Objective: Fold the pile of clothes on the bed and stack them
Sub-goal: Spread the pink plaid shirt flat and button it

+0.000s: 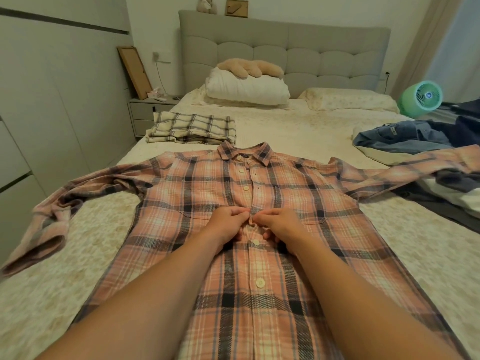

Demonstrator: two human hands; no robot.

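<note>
Pink plaid shirt (233, 229) lies flat on the bed (298, 131); my left hand (227, 224) and right hand (281, 224) pinch its placket at mid-frame, arms outstretched.

We count one pink plaid shirt (207, 193) spread flat, one folded cream checked garment (192, 127), one crumpled denim garment (400, 137), three pillows, two plush toys, one green fan (422, 98), two hands, and four visible shirt buttons.

Green fan (421, 98); nightstand (145, 113); plush toy (250, 68) on pillow (246, 90).
</note>
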